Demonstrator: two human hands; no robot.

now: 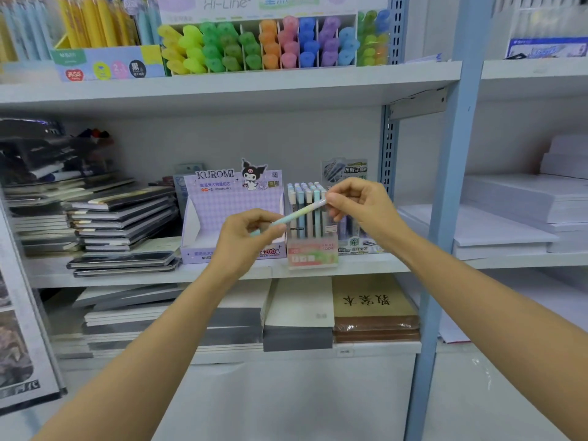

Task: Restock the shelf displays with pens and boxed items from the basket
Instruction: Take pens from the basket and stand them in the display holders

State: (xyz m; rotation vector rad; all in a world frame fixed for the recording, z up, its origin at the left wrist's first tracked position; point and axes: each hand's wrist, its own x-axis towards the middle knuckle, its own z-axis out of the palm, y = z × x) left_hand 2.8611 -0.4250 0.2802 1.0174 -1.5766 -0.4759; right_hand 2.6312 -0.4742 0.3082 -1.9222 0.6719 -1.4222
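One pen (299, 211) between left hand (245, 238), right hand (361, 208), before KUROMI box (229, 200).

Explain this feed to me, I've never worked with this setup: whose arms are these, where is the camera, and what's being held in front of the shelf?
There is no machine here: these are a person's two bare arms, seen in a single picture from a wide-angle camera worn on their head, looking forward and down. The left hand and the right hand each pinch one end of a pastel pen, held tilted in front of the middle shelf. On that shelf stand a purple Kuromi display box and, right of it, a clear pen stand full of upright pens. Stacked dark notebooks lie to the left. The shelf above carries a rack of coloured highlighters.
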